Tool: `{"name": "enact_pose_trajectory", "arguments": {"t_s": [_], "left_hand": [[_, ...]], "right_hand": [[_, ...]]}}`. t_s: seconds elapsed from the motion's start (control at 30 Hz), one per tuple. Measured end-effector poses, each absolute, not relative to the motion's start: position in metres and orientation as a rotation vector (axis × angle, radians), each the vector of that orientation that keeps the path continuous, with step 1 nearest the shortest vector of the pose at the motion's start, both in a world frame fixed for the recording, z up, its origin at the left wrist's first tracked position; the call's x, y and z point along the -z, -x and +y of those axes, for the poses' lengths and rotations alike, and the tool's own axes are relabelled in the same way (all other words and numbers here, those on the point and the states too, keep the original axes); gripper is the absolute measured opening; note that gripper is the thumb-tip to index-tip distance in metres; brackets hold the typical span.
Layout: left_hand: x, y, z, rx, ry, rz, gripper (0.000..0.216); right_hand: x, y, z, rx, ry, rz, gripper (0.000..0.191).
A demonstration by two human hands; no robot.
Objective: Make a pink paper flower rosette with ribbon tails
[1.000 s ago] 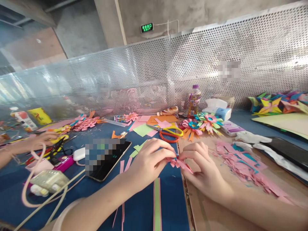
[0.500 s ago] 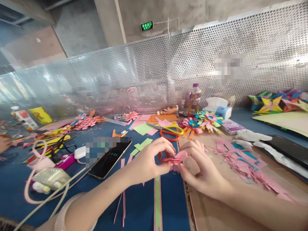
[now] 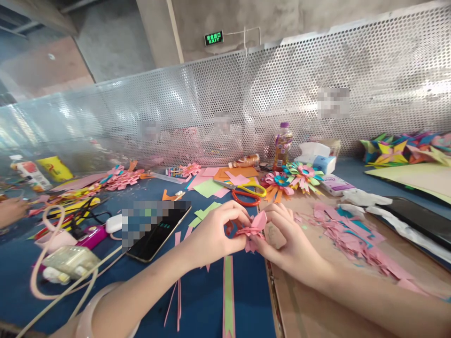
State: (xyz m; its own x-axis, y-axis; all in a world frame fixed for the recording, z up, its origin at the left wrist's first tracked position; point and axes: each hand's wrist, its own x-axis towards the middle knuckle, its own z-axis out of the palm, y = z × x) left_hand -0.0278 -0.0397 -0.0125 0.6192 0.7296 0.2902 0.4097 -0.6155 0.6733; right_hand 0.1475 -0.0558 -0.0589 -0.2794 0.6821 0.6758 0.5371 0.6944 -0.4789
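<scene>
— Fingers (image 3: 237,215) of both hands close on one small folded pink paper piece (image 3: 256,226). Is it held up or pressed down?
— Held up, just above the surface, near the middle of its front half, over the seam where the blue mat (image 3: 207,307) meets the brown cardboard (image 3: 317,312). The left hand (image 3: 211,234) pinches its left side between thumb and forefinger, the right hand (image 3: 289,240) pinches its right side, and the fingertips of the two nearly meet.
— What lies under it?
— A long green-and-pink strip (image 3: 228,291) runs from below the hands to the front edge, with thin pink slivers (image 3: 178,300) beside it.
— And around?
— A dark phone (image 3: 159,232) lies just left of the left hand. Scissors (image 3: 248,193) sit behind the hands, with paper flowers (image 3: 298,177) and a bottle (image 3: 283,146) toward the back edge. Pink scraps (image 3: 352,234) are scattered on the cardboard toward the right edge.
— Can the piece's shape be read?
— Only roughly: it looks like looped petals, but the folds are blurred and partly hidden by the fingers. At the left edge another person's hand (image 3: 10,211) is near the surface.
</scene>
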Motion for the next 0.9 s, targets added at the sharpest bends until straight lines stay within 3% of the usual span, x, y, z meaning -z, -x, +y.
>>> {"name": "enact_pose_trajectory", "arguments": {"t_s": [0.23, 0.5, 0.9], "left_hand": [[0.011, 0.028, -0.038, -0.738, -2.183, 0.895, 0.005], [0.013, 0.032, -0.034, -0.577, -1.956, 0.936, 0.012], [0.009, 0.035, -0.026, -0.626, -1.954, 1.056, 0.011]], "right_hand": [[0.058, -0.149, -0.058, -0.188, 0.936, -1.934, 0.008], [0.054, -0.143, -0.066, -0.584, 1.0, -1.776, 0.018], [0.06, -0.145, -0.056, -0.58, 1.052, -1.709, 0.02]]}}
